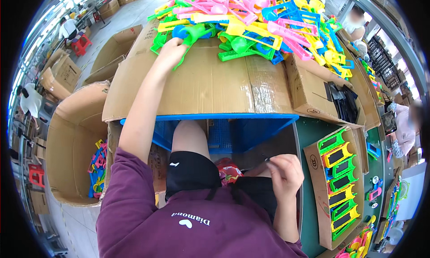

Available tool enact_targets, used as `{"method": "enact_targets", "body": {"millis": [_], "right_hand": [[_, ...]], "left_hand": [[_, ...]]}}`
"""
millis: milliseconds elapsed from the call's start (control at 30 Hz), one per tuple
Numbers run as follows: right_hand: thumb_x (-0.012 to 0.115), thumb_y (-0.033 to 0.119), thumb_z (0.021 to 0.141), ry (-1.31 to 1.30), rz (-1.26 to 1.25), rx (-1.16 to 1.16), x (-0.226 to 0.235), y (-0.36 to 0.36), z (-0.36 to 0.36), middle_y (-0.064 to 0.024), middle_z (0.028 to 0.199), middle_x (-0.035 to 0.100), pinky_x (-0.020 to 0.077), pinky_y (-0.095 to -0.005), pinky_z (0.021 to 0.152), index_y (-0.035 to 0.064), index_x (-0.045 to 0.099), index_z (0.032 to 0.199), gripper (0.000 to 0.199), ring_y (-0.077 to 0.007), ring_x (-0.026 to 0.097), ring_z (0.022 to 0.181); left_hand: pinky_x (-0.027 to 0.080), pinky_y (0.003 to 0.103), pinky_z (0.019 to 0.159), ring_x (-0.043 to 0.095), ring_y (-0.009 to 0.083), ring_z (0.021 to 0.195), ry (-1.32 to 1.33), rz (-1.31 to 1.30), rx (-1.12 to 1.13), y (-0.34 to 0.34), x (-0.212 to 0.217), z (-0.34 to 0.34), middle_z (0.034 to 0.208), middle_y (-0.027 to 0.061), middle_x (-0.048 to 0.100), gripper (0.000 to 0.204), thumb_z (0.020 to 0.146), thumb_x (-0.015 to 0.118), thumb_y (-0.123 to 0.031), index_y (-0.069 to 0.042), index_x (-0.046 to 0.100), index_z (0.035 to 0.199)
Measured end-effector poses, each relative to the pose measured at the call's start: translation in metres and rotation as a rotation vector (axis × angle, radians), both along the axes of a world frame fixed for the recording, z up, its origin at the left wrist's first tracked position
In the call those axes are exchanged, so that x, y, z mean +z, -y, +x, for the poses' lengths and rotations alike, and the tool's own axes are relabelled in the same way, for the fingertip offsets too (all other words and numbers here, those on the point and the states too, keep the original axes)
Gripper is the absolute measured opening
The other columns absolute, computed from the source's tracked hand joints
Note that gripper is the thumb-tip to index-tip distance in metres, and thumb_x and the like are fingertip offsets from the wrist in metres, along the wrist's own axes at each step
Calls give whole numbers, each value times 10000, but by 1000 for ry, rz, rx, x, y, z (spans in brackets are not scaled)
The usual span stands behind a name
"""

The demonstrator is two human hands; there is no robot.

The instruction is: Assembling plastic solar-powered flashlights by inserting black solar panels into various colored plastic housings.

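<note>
Picking a part from the toy pile (251, 25)
Left hand (172, 47) is gripping a green piece (190, 36) at 12 o'clock; right hand (284, 173) is pinching something small, unclear, at 4 o'clock.

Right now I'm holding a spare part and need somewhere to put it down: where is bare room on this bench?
Bare cardboard sheet lies open between the toy pile and the blue table edge, right of the left hand. The pile itself is crowded, and so is the tray of green and yellow frames beside the right hand.
</note>
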State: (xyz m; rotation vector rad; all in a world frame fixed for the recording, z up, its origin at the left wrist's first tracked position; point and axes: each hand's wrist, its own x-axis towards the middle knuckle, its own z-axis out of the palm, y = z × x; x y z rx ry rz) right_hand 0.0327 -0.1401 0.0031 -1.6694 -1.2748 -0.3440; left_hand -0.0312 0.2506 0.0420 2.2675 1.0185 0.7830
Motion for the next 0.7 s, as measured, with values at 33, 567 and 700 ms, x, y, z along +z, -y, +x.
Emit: {"method": "enact_targets", "body": {"millis": [33, 567, 700], "right_hand": [[664, -35, 618, -37, -37, -47, -2, 3, 2, -93, 729, 574, 434, -286, 571, 24, 583, 788, 197, -230, 547, 670], [562, 63, 813, -1023, 78, 40, -6, -22, -7, -5, 633, 517, 373, -165, 451, 29, 517, 748, 86, -46, 465, 515], [558, 93, 829, -1168, 99, 94, 6, -42, -15, 0, 613, 525, 392, -155, 444, 35, 497, 774, 100, -35, 487, 503]], "left_hand": [[437, 413, 710, 563, 330, 827, 40, -77, 16, 8, 1, -8, 828, 182, 596, 271, 777, 502, -242, -25, 571, 924], [254, 168, 405, 343, 51, 513, 402, -1498, -567, 126, -37, -47, 632, -41, 365, 181, 834, 445, -259, -129, 385, 722], [243, 171, 393, 305, 46, 474, 511, -1424, -562, 205, -54, -31, 634, -20, 370, 204, 877, 382, -253, -99, 378, 743]]}}
